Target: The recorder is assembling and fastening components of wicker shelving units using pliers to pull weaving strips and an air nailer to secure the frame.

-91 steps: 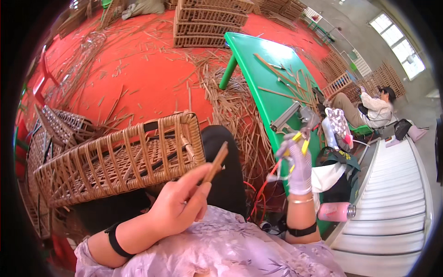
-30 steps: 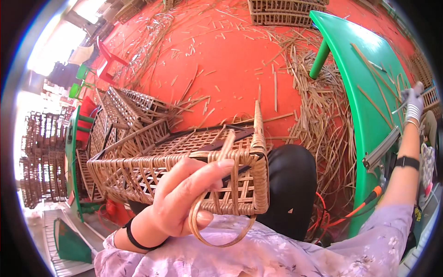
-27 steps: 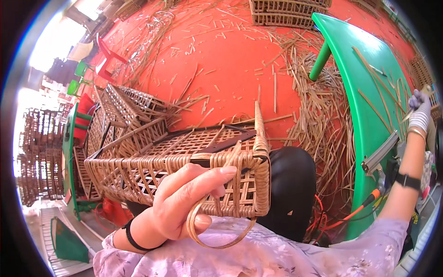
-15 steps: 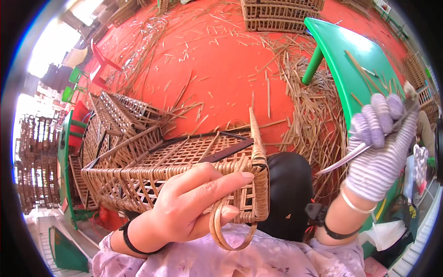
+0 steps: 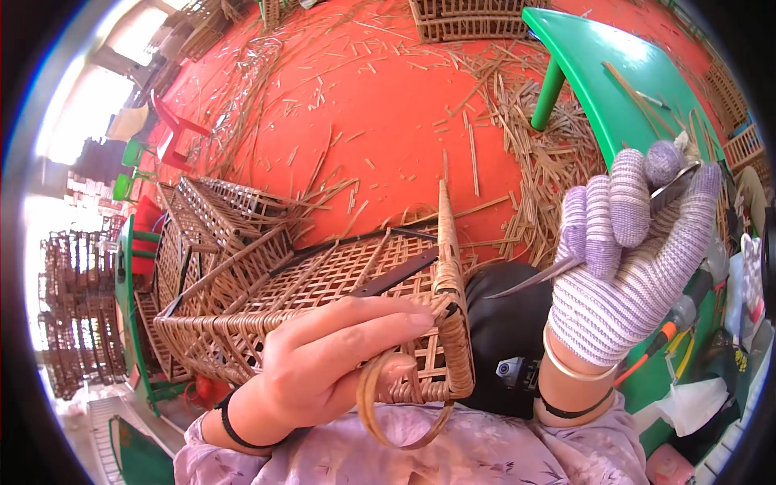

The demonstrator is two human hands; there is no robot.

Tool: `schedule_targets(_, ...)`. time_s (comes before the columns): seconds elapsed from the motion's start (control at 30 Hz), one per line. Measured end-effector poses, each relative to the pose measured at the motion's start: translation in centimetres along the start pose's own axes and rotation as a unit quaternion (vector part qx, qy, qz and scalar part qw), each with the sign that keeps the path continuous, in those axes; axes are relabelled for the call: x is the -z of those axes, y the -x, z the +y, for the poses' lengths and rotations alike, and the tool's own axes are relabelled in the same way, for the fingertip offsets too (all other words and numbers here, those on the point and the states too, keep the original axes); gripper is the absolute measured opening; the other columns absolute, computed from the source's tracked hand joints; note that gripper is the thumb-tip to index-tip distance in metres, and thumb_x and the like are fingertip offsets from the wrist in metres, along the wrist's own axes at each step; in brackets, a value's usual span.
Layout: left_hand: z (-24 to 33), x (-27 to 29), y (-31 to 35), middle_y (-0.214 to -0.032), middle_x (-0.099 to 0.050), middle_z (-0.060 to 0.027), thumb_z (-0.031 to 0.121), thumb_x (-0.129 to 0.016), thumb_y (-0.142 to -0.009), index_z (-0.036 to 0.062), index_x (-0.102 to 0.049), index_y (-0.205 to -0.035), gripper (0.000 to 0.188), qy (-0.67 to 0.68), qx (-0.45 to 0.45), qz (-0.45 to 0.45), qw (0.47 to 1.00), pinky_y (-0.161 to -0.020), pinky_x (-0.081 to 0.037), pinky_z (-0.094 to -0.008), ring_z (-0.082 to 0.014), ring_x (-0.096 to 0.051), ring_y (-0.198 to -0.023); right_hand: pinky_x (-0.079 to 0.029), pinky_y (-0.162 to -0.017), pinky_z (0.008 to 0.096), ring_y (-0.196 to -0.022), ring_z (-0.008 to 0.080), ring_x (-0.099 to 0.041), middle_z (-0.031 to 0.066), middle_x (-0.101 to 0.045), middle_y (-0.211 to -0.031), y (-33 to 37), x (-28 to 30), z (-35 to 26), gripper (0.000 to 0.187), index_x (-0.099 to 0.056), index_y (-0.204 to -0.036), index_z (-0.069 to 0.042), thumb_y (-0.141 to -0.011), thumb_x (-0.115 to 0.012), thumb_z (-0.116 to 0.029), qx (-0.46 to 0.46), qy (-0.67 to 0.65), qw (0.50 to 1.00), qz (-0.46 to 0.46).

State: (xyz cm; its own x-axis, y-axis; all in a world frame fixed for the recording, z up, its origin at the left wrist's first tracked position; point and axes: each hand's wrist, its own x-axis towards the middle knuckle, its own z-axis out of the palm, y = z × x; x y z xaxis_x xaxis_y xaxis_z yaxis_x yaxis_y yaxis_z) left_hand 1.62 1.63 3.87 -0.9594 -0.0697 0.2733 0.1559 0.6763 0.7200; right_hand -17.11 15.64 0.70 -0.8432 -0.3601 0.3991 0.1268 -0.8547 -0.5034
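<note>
A brown woven wicker basket (image 5: 396, 279) lies across my lap, its wrapped corner toward me. My bare left hand (image 5: 331, 352) grips the rim near that corner, fingers pressed over it and a loop of cane strip (image 5: 368, 404) curling below the fingertips. A cane strip with a pointed tip (image 5: 445, 214) rises from the corner. My right hand (image 5: 634, 238), in a striped white and purple glove, is closed round a curved, pointed metal awl (image 5: 533, 279). The awl's tip points left toward the basket's corner, apart from it.
A green table (image 5: 602, 77) stands at the right with strips and a pen on it. Cane scraps (image 5: 558, 194) litter the red floor (image 5: 380, 121). More wicker baskets (image 5: 218, 218) lie at the left, others (image 5: 469, 20) at the back. A red stool (image 5: 174, 129) stands far left.
My right hand has moved left and slightly down, bringing the awl's tip closer to the basket's corner. My left hand keeps its grip on the rim.
</note>
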Motion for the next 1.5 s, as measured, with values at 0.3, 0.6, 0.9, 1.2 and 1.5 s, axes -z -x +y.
schedule_targets(0.3, 0.3, 0.7, -1.1, -0.094, -0.071, -0.0154, 0.012, -0.077, -0.078, -0.0018, -0.07, -0.101, 0.027, -0.043, 0.008, -0.022, 0.999, -0.066, -0.057, -0.0304, -0.0254, -0.071, -0.08, -0.034, -0.035, 0.0253, -0.032, 0.0089, -0.032, 0.0009, -0.047, -0.056, -0.5, 1.4, 0.7, 0.046, -0.06, -0.092, -0.006, -0.105, -0.031, -0.039, -0.034, -0.019, 0.999, 0.012)
schedule_targets(0.6, 0.2, 1.4, -1.3, -0.091, -0.072, -0.0148, 0.014, -0.077, -0.079, -0.001, -0.07, -0.1, 0.027, -0.012, 0.034, -0.014, 0.999, -0.066, -0.058, -0.0305, -0.0247, -0.072, -0.079, -0.034, -0.034, 0.0246, -0.031, 0.0081, -0.031, 0.0006, -0.047, -0.057, -1.0, 2.9, 0.6, 0.043, -0.059, -0.09, -0.006, -0.105, -0.033, -0.038, -0.086, 0.049, 0.994, -0.043)
schedule_targets(0.9, 0.5, 0.8, -1.0, -0.08, -0.07, -0.0171, 0.022, -0.068, -0.089, -0.0022, -0.07, -0.086, 0.025, -0.013, 0.053, 0.024, 0.998, -0.062, -0.059, -0.0319, -0.0252, -0.072, -0.071, -0.034, -0.034, 0.0236, -0.032, 0.0081, -0.031, 0.0007, -0.048, -0.058, -0.8, 2.4, 1.3, 0.041, -0.059, -0.088, -0.006, -0.104, -0.037, -0.037, -0.044, -0.001, 0.998, -0.036)
schedule_targets(1.2, 0.6, 1.2, -1.2, -0.091, -0.072, -0.0112, 0.011, -0.077, -0.077, 0.0013, -0.071, -0.099, 0.025, -0.021, 0.025, -0.039, 0.999, -0.066, -0.059, -0.0309, -0.0223, -0.071, -0.08, -0.034, -0.034, 0.023, -0.032, 0.0081, -0.033, 0.0018, -0.05, -0.059, -0.9, 2.9, 0.8, 0.04, -0.058, -0.088, -0.006, -0.104, -0.039, -0.037, -0.041, 0.004, 0.998, -0.041)
schedule_targets(1.5, 0.6, 1.2, -1.0, -0.09, -0.072, -0.01, 0.01, -0.077, -0.076, 0.0014, -0.071, -0.099, 0.026, -0.022, 0.025, -0.021, 0.999, -0.066, -0.059, -0.0301, -0.0214, -0.071, -0.079, -0.035, -0.034, 0.0251, -0.031, 0.0083, -0.032, 0.0016, -0.048, -0.058, -0.9, 2.9, 0.9, 0.042, -0.058, -0.088, -0.006, -0.104, -0.036, -0.037, -0.037, 0.004, 0.999, -0.03)
